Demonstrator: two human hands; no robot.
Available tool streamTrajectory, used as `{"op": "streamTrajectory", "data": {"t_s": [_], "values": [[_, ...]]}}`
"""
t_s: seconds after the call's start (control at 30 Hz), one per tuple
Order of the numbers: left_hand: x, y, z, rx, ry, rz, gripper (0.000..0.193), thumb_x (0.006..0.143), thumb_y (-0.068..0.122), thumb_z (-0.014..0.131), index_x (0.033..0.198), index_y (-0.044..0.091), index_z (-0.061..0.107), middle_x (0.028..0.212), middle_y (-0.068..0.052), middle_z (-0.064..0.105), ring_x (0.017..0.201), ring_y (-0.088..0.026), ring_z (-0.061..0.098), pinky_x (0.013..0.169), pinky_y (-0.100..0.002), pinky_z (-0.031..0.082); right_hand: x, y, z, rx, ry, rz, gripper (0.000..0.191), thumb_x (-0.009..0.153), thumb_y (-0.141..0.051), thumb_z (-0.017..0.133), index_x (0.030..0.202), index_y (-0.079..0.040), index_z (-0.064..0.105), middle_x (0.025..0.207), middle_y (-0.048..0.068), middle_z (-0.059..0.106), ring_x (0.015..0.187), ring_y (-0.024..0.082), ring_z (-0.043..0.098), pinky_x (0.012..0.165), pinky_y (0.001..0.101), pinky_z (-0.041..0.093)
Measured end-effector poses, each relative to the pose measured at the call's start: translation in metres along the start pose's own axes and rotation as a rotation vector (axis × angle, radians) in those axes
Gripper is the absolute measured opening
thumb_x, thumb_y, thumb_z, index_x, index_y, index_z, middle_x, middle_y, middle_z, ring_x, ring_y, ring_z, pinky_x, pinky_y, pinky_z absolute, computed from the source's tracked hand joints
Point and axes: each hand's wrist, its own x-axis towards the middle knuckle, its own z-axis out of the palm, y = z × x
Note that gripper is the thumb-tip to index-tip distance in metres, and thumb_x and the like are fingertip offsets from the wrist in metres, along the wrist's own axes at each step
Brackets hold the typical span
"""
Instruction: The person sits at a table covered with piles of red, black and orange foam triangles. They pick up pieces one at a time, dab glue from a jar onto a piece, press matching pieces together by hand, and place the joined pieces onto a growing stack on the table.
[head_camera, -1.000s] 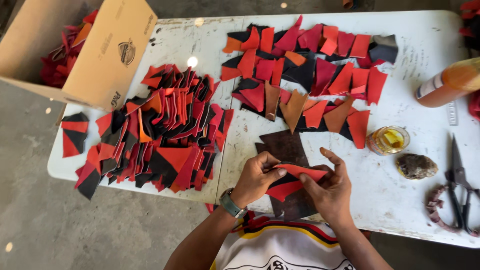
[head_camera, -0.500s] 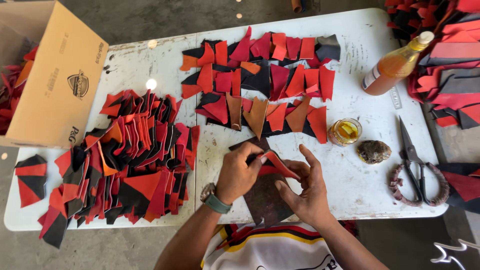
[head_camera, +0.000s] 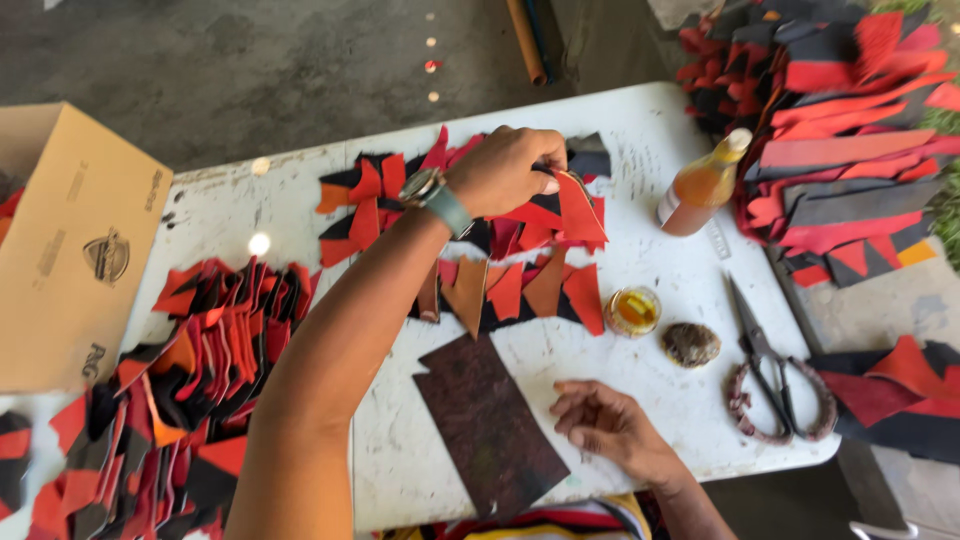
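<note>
The left hand (head_camera: 505, 170) reaches across the white table (head_camera: 620, 400), its fingers pinched on a red leather piece (head_camera: 580, 212) that hangs just below the fingertips, over the rows of red and black pieces (head_camera: 500, 285). The right hand (head_camera: 605, 425) rests loosely open, empty, its fingertips just beside the dark board (head_camera: 490, 425).

Your left arm (head_camera: 340, 350) lies across the table's (head_camera: 640, 230) middle, blocking the way between the left pile (head_camera: 190, 380) and the dark board (head_camera: 490, 420). Bare tabletop lies around your right hand (head_camera: 610, 425), open to the near edge. Further right stand the glue dish (head_camera: 633, 310), the sponge (head_camera: 691, 344) and the scissors (head_camera: 765, 375); the bottle (head_camera: 705, 185) guards the far corner. Cut pieces (head_camera: 500, 250) fill the centre.
</note>
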Motion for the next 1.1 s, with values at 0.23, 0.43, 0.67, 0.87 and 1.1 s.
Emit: {"op": "streamTrajectory", "data": {"t_s": [0.23,0.43,0.67,0.87,1.1], "values": [[0.112,-0.062,0.040,0.109,-0.175,-0.069,0.027,0.077,0.014,0.086,0.099,0.006,0.073,0.103,-0.015,0.076,0.101,-0.031,0.072,0.087,-0.042,0.056,0.008,0.002,-0.023,0.108,-0.101,0.091,0.062,0.084,-0.009,0.081,0.140,-0.002,0.055,0.119,0.010,0.066,0.102,0.020,0.066,0.094,0.0342,0.053],[0.163,-0.094,0.069,0.161,-0.310,-0.209,0.035,0.075,0.015,0.087,0.108,0.010,0.075,0.110,-0.014,0.075,0.105,-0.031,0.071,0.091,-0.042,0.056,0.010,0.008,-0.021,0.222,-0.059,0.192,0.061,0.083,0.002,0.077,0.140,0.000,0.055,0.119,0.011,0.063,0.101,0.019,0.065,0.095,0.0333,0.052],[0.185,-0.125,0.115,0.329,-0.318,-0.217,0.028,0.079,0.016,0.083,0.106,0.013,0.077,0.112,-0.010,0.076,0.108,-0.031,0.070,0.094,-0.043,0.055,0.018,0.027,-0.035,0.304,-0.155,0.208,0.062,0.085,-0.001,0.079,0.141,-0.003,0.053,0.121,0.011,0.064,0.102,0.019,0.068,0.094,0.0315,0.054],[0.183,-0.146,0.131,0.264,-0.206,-0.234,0.028,0.077,0.014,0.084,0.103,0.012,0.076,0.108,-0.013,0.075,0.103,-0.033,0.071,0.090,-0.042,0.056,0.020,0.032,-0.036,0.314,-0.082,0.314,0.066,0.083,-0.010,0.083,0.142,-0.004,0.053,0.119,0.011,0.064,0.101,0.019,0.069,0.095,0.0311,0.055],[0.187,-0.121,0.073,0.099,-0.166,-0.056,0.023,0.070,0.012,0.087,0.090,0.006,0.075,0.090,-0.015,0.077,0.087,-0.029,0.076,0.079,-0.041,0.059,0.020,0.025,-0.035,0.300,-0.146,0.249,0.066,0.085,-0.009,0.083,0.143,-0.002,0.052,0.122,0.011,0.063,0.104,0.019,0.067,0.098,0.0333,0.054]]}}
